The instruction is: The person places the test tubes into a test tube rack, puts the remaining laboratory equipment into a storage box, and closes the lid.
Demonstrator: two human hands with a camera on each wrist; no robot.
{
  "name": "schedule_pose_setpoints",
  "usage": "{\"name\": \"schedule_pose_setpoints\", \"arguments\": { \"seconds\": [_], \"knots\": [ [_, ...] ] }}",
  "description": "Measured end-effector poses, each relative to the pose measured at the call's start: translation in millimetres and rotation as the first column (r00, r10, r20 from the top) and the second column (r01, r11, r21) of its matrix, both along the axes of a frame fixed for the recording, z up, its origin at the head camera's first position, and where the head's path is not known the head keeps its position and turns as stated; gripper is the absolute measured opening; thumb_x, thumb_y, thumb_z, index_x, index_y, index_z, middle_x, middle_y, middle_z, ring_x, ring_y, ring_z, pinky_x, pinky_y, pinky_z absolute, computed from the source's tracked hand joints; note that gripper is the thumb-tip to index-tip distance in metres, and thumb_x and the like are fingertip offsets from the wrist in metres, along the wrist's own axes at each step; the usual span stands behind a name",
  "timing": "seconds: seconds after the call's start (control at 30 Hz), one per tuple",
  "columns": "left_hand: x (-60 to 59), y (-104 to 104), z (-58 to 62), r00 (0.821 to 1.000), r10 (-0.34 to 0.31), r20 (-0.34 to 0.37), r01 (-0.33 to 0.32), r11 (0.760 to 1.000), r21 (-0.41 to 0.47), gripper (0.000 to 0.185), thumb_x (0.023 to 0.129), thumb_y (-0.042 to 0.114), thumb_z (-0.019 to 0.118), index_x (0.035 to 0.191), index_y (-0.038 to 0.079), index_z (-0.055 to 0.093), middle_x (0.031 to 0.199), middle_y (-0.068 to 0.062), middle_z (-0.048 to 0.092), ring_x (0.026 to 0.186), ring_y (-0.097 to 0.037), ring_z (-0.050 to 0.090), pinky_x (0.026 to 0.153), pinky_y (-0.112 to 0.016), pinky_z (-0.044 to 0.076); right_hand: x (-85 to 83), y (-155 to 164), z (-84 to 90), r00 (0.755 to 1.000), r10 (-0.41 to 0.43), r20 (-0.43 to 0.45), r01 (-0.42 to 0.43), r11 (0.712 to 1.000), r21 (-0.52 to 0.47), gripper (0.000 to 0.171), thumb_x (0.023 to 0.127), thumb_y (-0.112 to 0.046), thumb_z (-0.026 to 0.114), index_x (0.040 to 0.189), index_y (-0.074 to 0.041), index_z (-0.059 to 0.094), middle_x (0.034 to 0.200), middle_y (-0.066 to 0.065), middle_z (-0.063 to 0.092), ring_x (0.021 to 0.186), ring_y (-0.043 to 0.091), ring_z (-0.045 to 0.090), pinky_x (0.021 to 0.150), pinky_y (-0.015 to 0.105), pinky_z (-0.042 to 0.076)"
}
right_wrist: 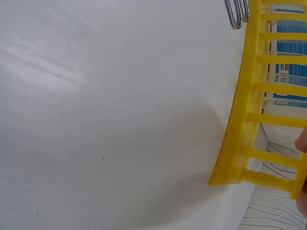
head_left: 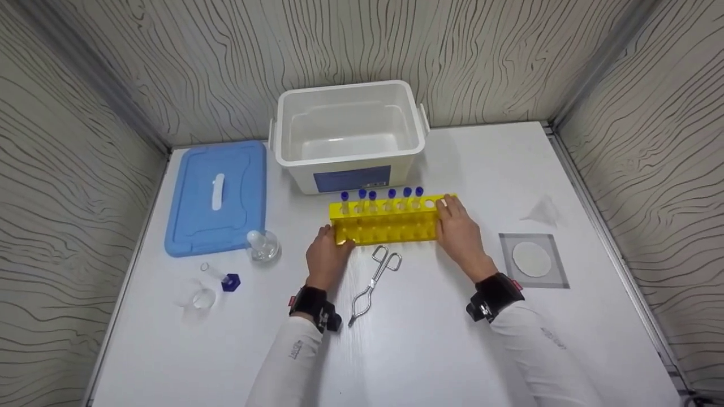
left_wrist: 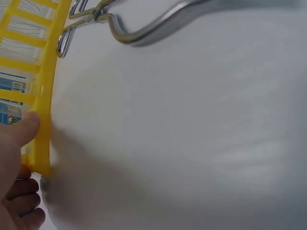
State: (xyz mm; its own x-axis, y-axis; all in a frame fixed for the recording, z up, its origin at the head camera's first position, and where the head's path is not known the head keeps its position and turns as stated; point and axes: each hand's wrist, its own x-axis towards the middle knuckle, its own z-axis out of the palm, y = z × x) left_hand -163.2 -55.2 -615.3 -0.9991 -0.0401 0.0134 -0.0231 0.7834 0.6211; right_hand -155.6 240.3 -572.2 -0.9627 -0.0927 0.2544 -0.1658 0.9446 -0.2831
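Note:
A yellow test tube rack (head_left: 390,228) stands in the middle of the white table, in front of the bin. Several test tubes with blue caps (head_left: 391,193) stand in a row in its holes; the hole nearest the right end shows no tube. My left hand (head_left: 328,257) grips the rack's left end, its thumb (left_wrist: 28,128) over the lower yellow rail in the left wrist view. At the other end, my right hand (head_left: 461,233) holds the upper right corner. Only the fingertips (right_wrist: 301,142) of that hand show in the right wrist view. Metal tongs (head_left: 370,287) lie just in front of the rack.
Behind the rack is an open white bin (head_left: 356,161). A blue lid (head_left: 237,198) lies left of it. Nearby are a glass flask (head_left: 264,249), a small cylinder with a blue base (head_left: 231,282) and a clear beaker (head_left: 202,298). A funnel (head_left: 543,212) and wire gauze (head_left: 557,271) lie at right.

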Motion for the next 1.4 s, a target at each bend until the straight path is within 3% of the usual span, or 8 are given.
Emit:
{"name": "schedule_pose_setpoints", "arguments": {
  "seconds": [0.4, 0.67, 0.97, 1.23, 1.4],
  "knots": [
    [-3.3, 21, 0.0, 0.999, -0.027, -0.031, 0.027, 0.999, -0.018, 0.061, 0.085, 0.034, 0.076, 0.132, -0.001, 0.060, 0.130, -0.021, 0.065, 0.111, -0.037, 0.068, 0.096, -0.045, 0.056, 0.0, 19, 4.6, 0.999, -0.035, -0.020, 0.035, 0.999, -0.002, 0.042, 0.095, -0.011, 0.058, 0.134, 0.006, 0.057, 0.141, 0.026, 0.053, 0.132, 0.041, 0.053, 0.100, 0.051, 0.052],
    [-7.0, 33, 5.4, 0.998, -0.045, -0.031, 0.045, 0.999, -0.016, 0.046, 0.085, 0.032, 0.076, 0.119, 0.003, 0.067, 0.106, -0.011, 0.070, 0.091, -0.030, 0.071, 0.080, -0.040, 0.059, -3.6, 29, 12.8, 0.998, -0.050, 0.034, 0.050, 0.999, 0.008, 0.043, 0.096, -0.014, 0.057, 0.134, 0.006, 0.056, 0.142, 0.027, 0.051, 0.132, 0.041, 0.052, 0.105, 0.051, 0.049],
    [-5.7, 50, 5.7, 0.999, -0.046, 0.012, 0.046, 0.999, -0.011, 0.041, 0.088, 0.032, 0.074, 0.122, 0.009, 0.066, 0.104, -0.005, 0.069, 0.092, -0.023, 0.070, 0.084, -0.037, 0.059, -4.6, 52, 12.3, 0.997, -0.037, 0.073, 0.037, 0.999, 0.003, 0.045, 0.097, -0.016, 0.059, 0.135, 0.007, 0.055, 0.144, 0.027, 0.050, 0.135, 0.043, 0.049, 0.108, 0.054, 0.046],
    [-4.8, 63, 8.1, 0.995, -0.092, 0.029, 0.093, 0.995, -0.027, 0.043, 0.090, 0.029, 0.073, 0.126, 0.008, 0.064, 0.104, -0.005, 0.068, 0.087, -0.018, 0.067, 0.082, -0.034, 0.059, -5.4, 65, 15.5, 0.989, -0.064, 0.131, 0.064, 0.998, 0.001, 0.045, 0.097, -0.015, 0.055, 0.137, 0.007, 0.053, 0.146, 0.028, 0.047, 0.137, 0.044, 0.045, 0.110, 0.056, 0.042],
    [-8.3, 69, 8.8, 0.994, -0.107, 0.026, 0.108, 0.994, -0.033, 0.043, 0.089, 0.026, 0.073, 0.125, 0.004, 0.063, 0.103, -0.008, 0.068, 0.089, -0.021, 0.069, 0.081, -0.036, 0.059, -6.3, 72, 17.8, 0.989, -0.081, 0.123, 0.081, 0.997, 0.004, 0.044, 0.096, -0.014, 0.056, 0.135, 0.007, 0.055, 0.145, 0.027, 0.048, 0.136, 0.044, 0.047, 0.109, 0.056, 0.044]
  ]
}}
